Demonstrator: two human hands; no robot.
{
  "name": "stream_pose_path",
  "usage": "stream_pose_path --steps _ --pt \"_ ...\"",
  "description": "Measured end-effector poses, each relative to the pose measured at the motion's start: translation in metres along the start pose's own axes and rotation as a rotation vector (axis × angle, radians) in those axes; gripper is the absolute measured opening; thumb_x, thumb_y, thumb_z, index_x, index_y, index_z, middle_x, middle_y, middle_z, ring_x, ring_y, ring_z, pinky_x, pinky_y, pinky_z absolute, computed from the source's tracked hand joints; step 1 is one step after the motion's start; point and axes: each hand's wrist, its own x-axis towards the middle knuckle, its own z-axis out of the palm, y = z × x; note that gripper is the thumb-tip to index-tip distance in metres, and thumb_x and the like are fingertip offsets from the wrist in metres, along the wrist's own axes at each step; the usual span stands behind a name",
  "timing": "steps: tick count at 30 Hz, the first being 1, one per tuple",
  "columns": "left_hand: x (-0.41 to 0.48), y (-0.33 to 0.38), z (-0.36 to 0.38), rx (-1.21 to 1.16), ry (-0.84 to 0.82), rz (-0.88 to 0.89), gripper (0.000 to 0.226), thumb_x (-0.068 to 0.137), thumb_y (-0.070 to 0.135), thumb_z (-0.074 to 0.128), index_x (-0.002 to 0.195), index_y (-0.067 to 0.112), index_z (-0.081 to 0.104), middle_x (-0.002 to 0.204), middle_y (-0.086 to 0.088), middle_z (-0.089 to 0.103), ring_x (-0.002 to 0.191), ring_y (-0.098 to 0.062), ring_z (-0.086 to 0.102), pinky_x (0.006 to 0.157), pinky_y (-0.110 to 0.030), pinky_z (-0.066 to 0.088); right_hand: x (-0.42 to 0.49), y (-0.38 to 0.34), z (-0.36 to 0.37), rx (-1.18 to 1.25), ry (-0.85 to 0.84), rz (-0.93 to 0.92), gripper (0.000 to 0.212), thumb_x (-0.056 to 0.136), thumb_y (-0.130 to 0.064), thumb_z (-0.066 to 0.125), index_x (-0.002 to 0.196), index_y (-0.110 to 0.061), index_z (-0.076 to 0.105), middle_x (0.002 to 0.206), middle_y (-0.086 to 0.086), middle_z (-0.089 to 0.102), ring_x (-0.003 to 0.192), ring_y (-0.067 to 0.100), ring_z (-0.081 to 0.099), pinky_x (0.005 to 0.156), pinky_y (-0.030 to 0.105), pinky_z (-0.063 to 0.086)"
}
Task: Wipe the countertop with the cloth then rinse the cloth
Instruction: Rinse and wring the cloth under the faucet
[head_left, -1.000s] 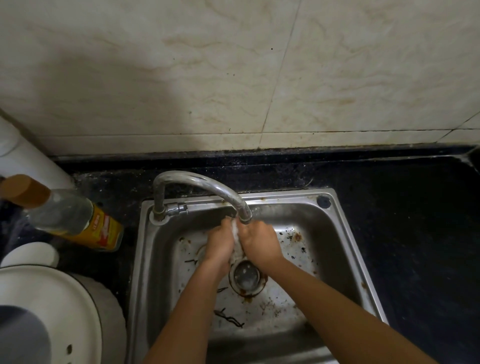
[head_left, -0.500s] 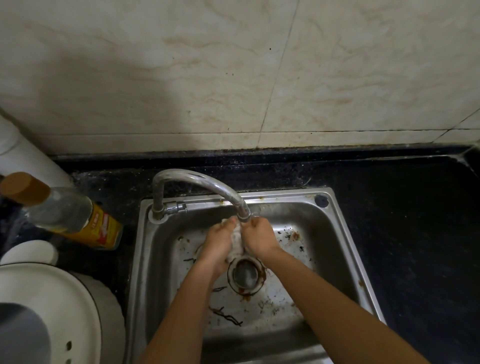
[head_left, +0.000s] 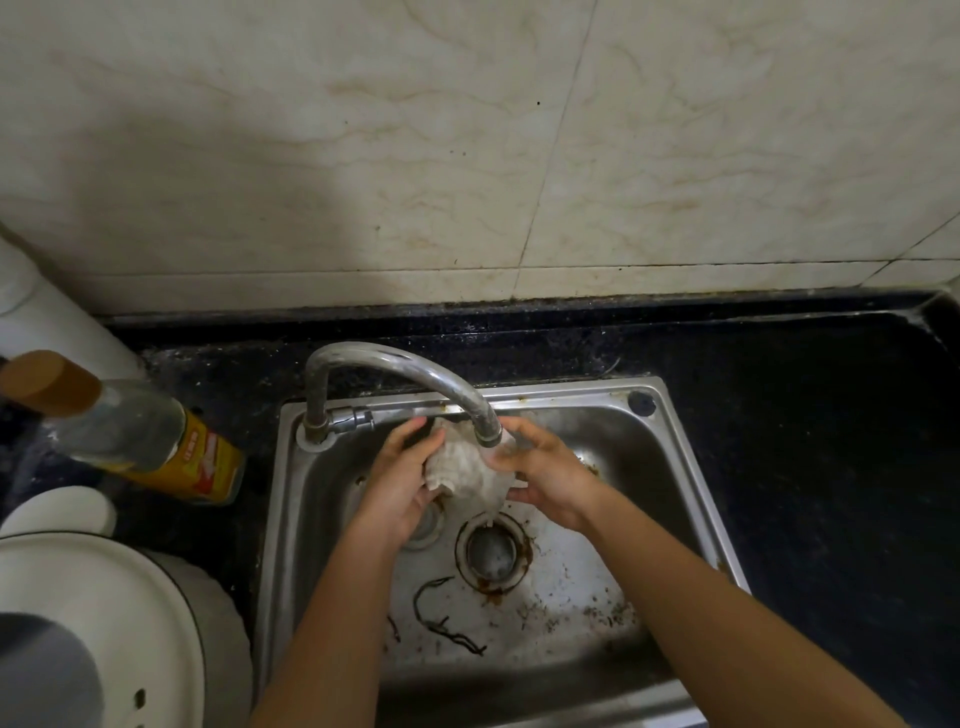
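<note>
Under the faucet's (head_left: 395, 364) spout, over the back half of the sink (head_left: 311, 519), I see the cloth (head_left: 467, 467) bunched into a pale, crumpled wad between both hands. The left hand (head_left: 402, 486) holds its left side, fingers reaching up along the fabric and the thumb tucked in below. The right hand (head_left: 545, 470) holds the right side with its fingers curled onto the cloth, just beside the end of the spout. So both hands are closed on the cloth, and it hangs clear of the sink floor, its lower tip pointing down toward the drain (head_left: 492, 553). Whether water is running from the spout I cannot tell from my view. The drain has a rusty brown ring around it, and a dark stringy scrap (head_left: 441, 618) lies on the sink floor nearer to me, among brown specks. The black countertop (head_left: 831, 467) surrounds the sink and meets the pale tiled wall (head_left: 363, 156) at the back. On the counter to the left of the sink a clear bottle (head_left: 145, 441) with a brown cap and a yellow label stands. Below it, at the lower left, is a white rounded lid (head_left: 104, 623).
</note>
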Motion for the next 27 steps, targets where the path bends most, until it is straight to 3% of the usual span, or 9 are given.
stream_pose_path --steps 3,6,9,11,14,16,20,23,27 --pt "0.0 0.002 0.001 0.05 -0.025 0.022 0.023 0.091 0.007 0.057 0.112 0.014 0.065 0.111 -0.012 0.068 0.1 -0.025 0.066 0.072 -0.032 0.058 -0.008 -0.006 0.0 -0.335 -0.138 -0.062 0.038 0.072 0.005 0.076 0.102 -0.016 0.067 0.093 0.001 0.071 0.086 0.013 0.068 0.071 0.022 0.053" --pt "0.001 0.002 -0.002 0.132 -0.088 -0.001 0.028 0.089 0.013 0.061 0.117 0.008 0.064 0.112 -0.013 0.069 0.104 -0.026 0.066 0.088 -0.037 0.053 -0.003 -0.004 0.001 -0.685 -0.047 -0.131 0.014 0.076 -0.008 0.077 0.081 -0.015 0.067 0.072 -0.007 0.065 0.068 0.007 0.06 0.067 0.022 0.048" --pt "-0.001 0.002 -0.009 0.304 -0.112 0.037 0.031 0.086 0.019 0.066 0.117 0.014 0.065 0.108 -0.006 0.071 0.103 -0.021 0.067 0.095 -0.039 0.05 0.001 -0.007 -0.006 -0.536 -0.017 -0.053 0.024 0.086 -0.028 0.07 0.101 -0.009 0.07 0.094 -0.001 0.072 0.089 0.013 0.065 0.076 0.025 0.051" --pt "-0.002 -0.001 -0.011 0.546 -0.051 0.172 0.019 0.088 0.032 0.064 0.103 0.021 0.07 0.097 -0.001 0.073 0.095 -0.017 0.067 0.089 -0.035 0.051 -0.003 -0.011 -0.01 -0.381 -0.058 0.017 0.031 0.088 -0.034 0.065 0.111 -0.013 0.068 0.105 0.0 0.072 0.1 0.013 0.065 0.077 0.023 0.052" --pt "-0.004 -0.011 -0.008 0.796 0.076 0.305 0.043 0.093 0.049 0.048 0.092 0.011 0.068 0.088 -0.01 0.069 0.083 -0.018 0.063 0.072 -0.031 0.047 -0.006 -0.009 -0.005 -0.183 -0.09 0.021 0.024 0.094 -0.028 0.058 0.108 -0.01 0.066 0.093 0.0 0.071 0.082 0.013 0.066 0.068 0.022 0.052" --pt "-0.006 -0.014 -0.001 0.665 0.076 0.237 0.046 0.095 0.052 0.04 0.099 0.013 0.064 0.094 -0.008 0.069 0.087 -0.019 0.065 0.074 -0.031 0.053 -0.005 -0.005 0.003 -0.173 -0.025 -0.037 0.017 0.096 -0.02 0.057 0.108 -0.011 0.063 0.082 0.0 0.067 0.066 0.009 0.062 0.058 0.021 0.049" --pt "-0.005 -0.018 0.014 0.502 0.066 0.139 0.04 0.099 0.044 0.038 0.107 0.01 0.057 0.1 -0.01 0.067 0.088 -0.02 0.065 0.057 -0.023 0.053 0.001 0.001 0.015 -0.363 0.162 -0.166 0.012 0.099 -0.019 0.05 0.1 -0.008 0.055 0.072 0.003 0.058 0.054 0.01 0.053 0.05 0.025 0.046" --pt "0.0 -0.023 0.016 0.521 0.07 0.134 0.043 0.098 0.046 0.038 0.102 0.009 0.06 0.1 -0.017 0.068 0.095 -0.031 0.065 0.079 -0.043 0.053 -0.003 0.009 0.025 -0.657 0.227 -0.277 0.03 0.1 -0.036 0.043 0.092 -0.009 0.052 0.068 0.002 0.055 0.06 0.015 0.054 0.059 0.036 0.049" --pt "0.0 -0.026 0.017 0.52 0.019 0.085 0.053 0.097 0.052 0.034 0.096 0.013 0.068 0.083 -0.011 0.069 0.078 -0.027 0.062 0.067 -0.036 0.049 -0.011 0.017 0.04 -1.089 0.256 -0.446 0.048 0.101 -0.048 0.027 0.109 -0.007 0.051 0.068 0.004 0.056 0.063 0.023 0.058 0.06 0.037 0.049"
